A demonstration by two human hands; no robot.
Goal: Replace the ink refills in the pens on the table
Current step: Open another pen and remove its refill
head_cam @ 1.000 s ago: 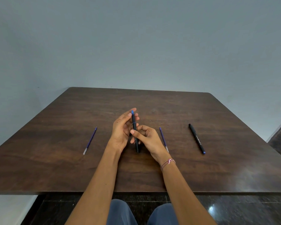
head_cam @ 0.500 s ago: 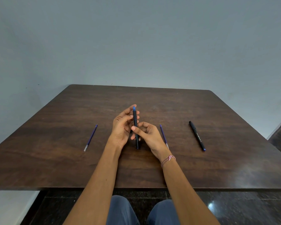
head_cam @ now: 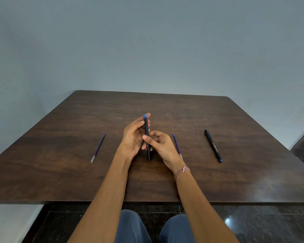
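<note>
A black pen with a blue end (head_cam: 146, 130) stands nearly upright over the middle of the brown table (head_cam: 63, 172). My left hand (head_cam: 132, 137) pinches its upper part near the blue end. My right hand (head_cam: 161, 146) grips its middle with thumb and fingers. A second black pen (head_cam: 213, 146) lies flat to the right. One blue refill (head_cam: 98, 147) lies to the left. Another blue refill (head_cam: 176, 143) lies just right of my right hand, partly hidden by it.
The table's front edge (head_cam: 147, 202) runs just above my knees. A grey wall stands behind the table. Dark tiled floor (head_cam: 253, 223) shows below and at the right edge.
The pen has stayed in both hands and turned a little more upright. My left fingers have shifted along its upper end. The camera has tilted slightly.
</note>
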